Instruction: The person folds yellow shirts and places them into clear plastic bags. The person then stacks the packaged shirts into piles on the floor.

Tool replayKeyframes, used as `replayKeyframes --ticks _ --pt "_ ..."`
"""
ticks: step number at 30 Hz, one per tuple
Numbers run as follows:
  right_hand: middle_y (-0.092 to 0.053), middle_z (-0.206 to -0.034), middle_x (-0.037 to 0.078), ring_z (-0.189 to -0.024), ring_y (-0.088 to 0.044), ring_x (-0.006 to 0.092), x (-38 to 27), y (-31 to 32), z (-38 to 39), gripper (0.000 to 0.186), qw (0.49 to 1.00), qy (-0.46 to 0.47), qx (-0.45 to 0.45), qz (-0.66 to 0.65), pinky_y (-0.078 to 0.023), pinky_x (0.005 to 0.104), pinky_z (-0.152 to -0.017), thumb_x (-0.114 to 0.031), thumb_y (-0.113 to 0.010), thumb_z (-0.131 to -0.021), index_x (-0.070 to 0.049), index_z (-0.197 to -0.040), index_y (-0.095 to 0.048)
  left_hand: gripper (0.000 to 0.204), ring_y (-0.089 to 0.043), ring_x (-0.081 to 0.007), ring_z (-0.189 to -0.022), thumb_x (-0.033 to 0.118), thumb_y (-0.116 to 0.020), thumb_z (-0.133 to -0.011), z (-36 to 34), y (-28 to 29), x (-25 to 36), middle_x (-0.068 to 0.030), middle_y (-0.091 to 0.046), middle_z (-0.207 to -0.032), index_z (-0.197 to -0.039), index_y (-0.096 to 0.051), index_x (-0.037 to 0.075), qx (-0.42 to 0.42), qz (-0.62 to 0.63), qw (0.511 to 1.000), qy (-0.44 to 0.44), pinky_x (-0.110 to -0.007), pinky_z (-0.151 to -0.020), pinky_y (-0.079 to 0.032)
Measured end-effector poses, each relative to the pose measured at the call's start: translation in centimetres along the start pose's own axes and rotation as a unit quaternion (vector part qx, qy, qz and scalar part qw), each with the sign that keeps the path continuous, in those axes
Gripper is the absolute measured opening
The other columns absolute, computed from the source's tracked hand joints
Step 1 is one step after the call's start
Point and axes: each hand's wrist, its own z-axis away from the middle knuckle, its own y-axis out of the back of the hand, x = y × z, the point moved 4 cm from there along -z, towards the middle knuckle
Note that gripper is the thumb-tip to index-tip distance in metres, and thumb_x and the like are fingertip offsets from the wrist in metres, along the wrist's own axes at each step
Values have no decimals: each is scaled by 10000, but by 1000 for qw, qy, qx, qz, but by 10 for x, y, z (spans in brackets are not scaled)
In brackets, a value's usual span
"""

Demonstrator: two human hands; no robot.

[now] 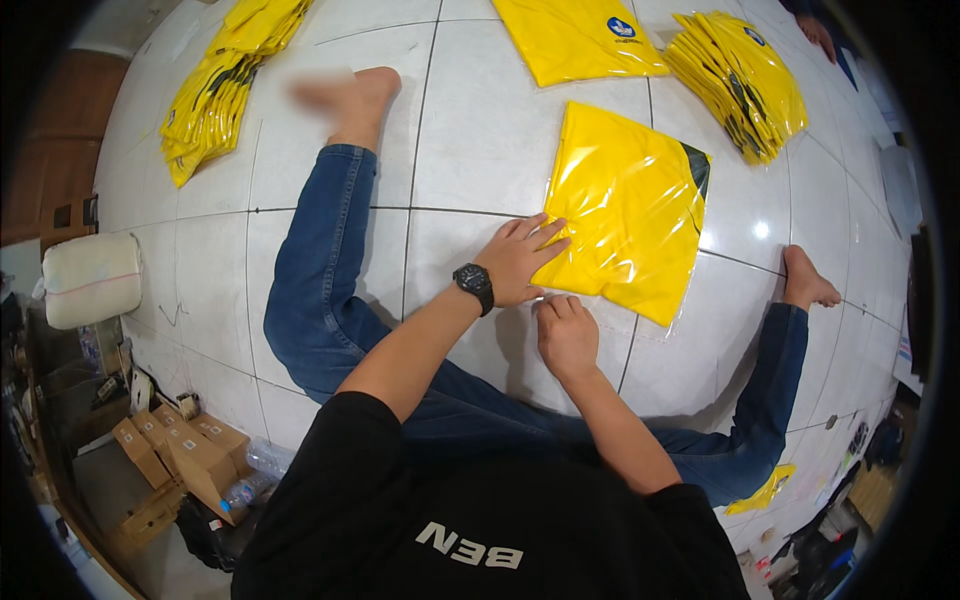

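At the left, a white bundle (93, 281) and cardboard boxes (200, 452) are set along the room's edge, and stacked yellow packages (212, 102) are laid on the white tiled floor (310, 235). By the left hand (515, 262), its grip spread, the lower-left corner of a flat yellow package (625, 215) is pressed to the tiles; the right hand's (568, 338) grip is curled together just below, though whether plastic is pinched cannot be told. Farther right, another yellow stack (740, 82) is placed.

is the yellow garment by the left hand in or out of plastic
In: glossy clear plastic covers the yellow garment, with a see-through edge showing past it.
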Motion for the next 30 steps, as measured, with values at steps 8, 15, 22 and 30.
replayKeyframes --ticks 8,15,22,30 --pt "-660 -1027 117 -979 -651 353 13 32 0 124 984 -24 -156 -79 -532 440 -895 -76 -646 -854 -38 -972 -650 858 -311 -358 -1493 348 -823 -768 -6 2 5 -139 -344 -1633 -1512 -467 109 -35 -20 999 3 -511 -1214 -272" --pt "-467 -669 -25 -658 -547 89 220 260 208 145 704 -345 249 -569 -571 451 -860 -170 -614 -951 -95 -1068 -570 875 -263 -376 -1524 328 -817 -810 0 0 4 -145 -304 -1653 -1549 -400 113 -58 -28 998 23 -526 -1238 -231" --pt "-551 -1436 211 -1381 -464 393 221 364 277 598 817 -389 135 403 -360 477 -1158 48 -684 -802 -23 -1383 -561 494 -474 -404 -1356 154 -771 -795 -1 25 15 -189 -529 -1433 -1258 -628 56 -24 -28 997 -65 -484 -1130 -401" --pt "-658 -1161 135 -1143 -612 292 154 145 104 225 970 131 -33 202 -510 395 -934 -137 -606 -870 -44 -1061 -680 240 -614 -284 -1072 102 -624 -839 30 -2 31 -108 -652 -1140 -1068 -667 47 -53 -110 962 -244 -403 -931 -490"
